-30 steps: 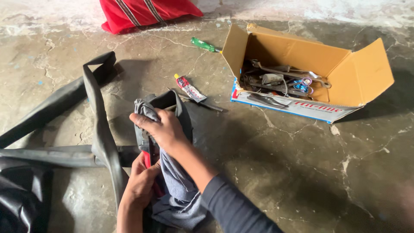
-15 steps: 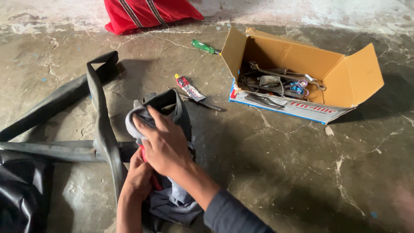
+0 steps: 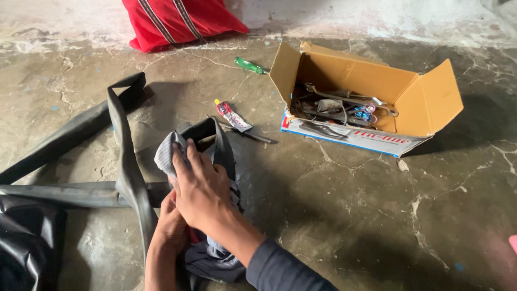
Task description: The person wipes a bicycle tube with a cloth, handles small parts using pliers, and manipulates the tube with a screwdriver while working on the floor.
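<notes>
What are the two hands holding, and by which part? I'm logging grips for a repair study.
The right hand presses a grey cloth onto the folded black inner tube, gripping its upper fold. The left hand steadies the bundle from below; its exact hold is hidden.

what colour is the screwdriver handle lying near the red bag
Green: the small screwdriver's translucent plastic handle, seen clearly in the head view, on the cracked concrete floor.

Your right hand covers most of your left hand and the grey cloth, so neither grip can be judged. The red bag is cut by the top edge. The tools in the cardboard box tangle beyond telling apart.
</notes>
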